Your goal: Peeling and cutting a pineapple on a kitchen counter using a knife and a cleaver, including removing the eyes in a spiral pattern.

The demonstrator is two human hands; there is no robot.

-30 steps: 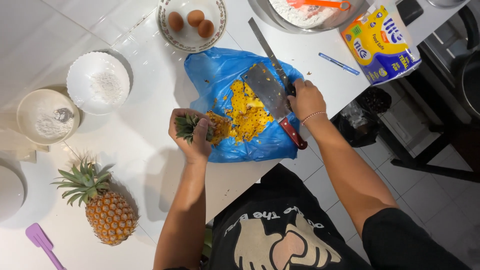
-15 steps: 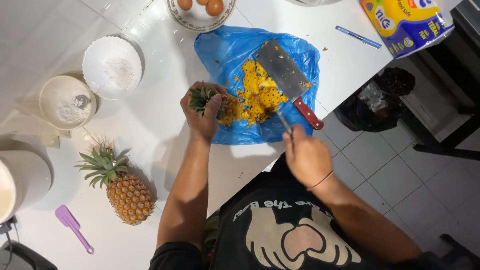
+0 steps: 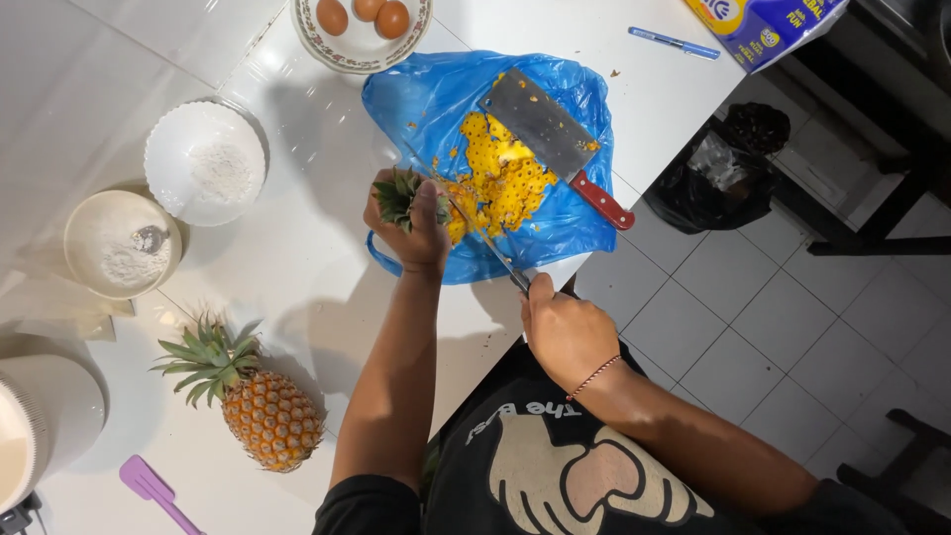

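Observation:
My left hand [image 3: 421,233] grips a peeled pineapple [image 3: 458,220] by its green crown end, over a blue plastic bag [image 3: 436,99] spread on the white counter. My right hand [image 3: 567,327] is closed on the handle of a thin knife [image 3: 487,246], and the blade points up and left, reaching the pineapple beside my left hand. Yellow pineapple scraps [image 3: 505,173] lie in a heap on the bag. A broad cleaver [image 3: 540,124] with a red handle rests flat on the scraps, held by no one.
A whole pineapple [image 3: 260,406] lies at the near left, with a purple spatula [image 3: 149,485] below it. Two white bowls of powder [image 3: 205,163] [image 3: 121,243] sit left. A plate of eggs [image 3: 362,20], a blue pen [image 3: 674,43] and a yellow-blue packet [image 3: 763,20] lie at the back. A black bin [image 3: 718,168] stands on the tiled floor.
My right hand left the cleaver lying on the bag, drew back toward my body, and now holds a thin knife against the pineapple. My left hand kept its grip.

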